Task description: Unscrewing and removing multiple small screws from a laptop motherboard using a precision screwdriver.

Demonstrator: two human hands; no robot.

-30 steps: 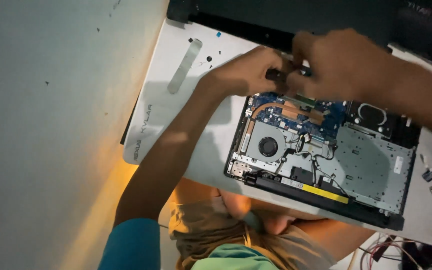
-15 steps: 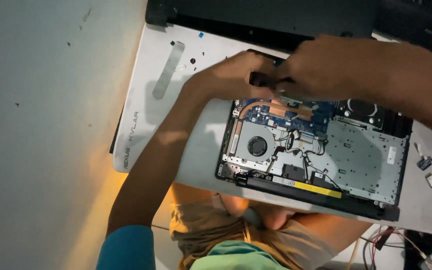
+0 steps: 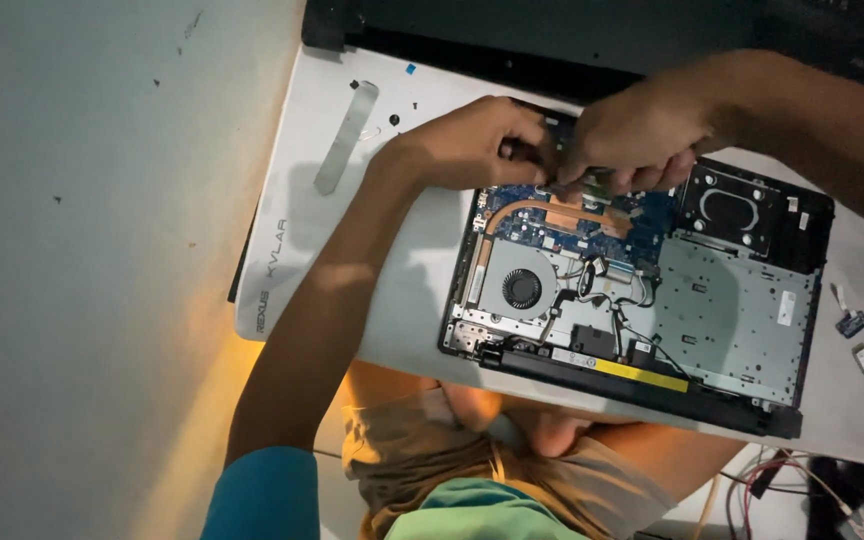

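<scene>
Surface [image 3: 352, 260]: carries the opened laptop [image 3: 742, 300], which lies at its 3 o'clock side.
Fan [image 3: 522, 288]: inside the laptop, at its 9 o'clock end.
Heat pipe [image 3: 552, 212]: at 12 o'clock of the fan.
Battery [image 3: 642, 375]: along the laptop's 6 o'clock edge.
Left grip [image 3: 472, 145]: over the laptop's 11 o'clock corner, touching the right grip [image 3: 642, 130] at its 3 o'clock.
Strip [image 3: 345, 135]: on the surface, at 9 o'clock of the left grip.
Small parts [image 3: 850, 323]: on the surface, at 3 o'clock of the laptop.

Both hands now sit lower against the opened laptop [image 3: 642, 290], the left hand [image 3: 472, 145] and right hand [image 3: 642, 130] pinching closer together over its top edge.
</scene>
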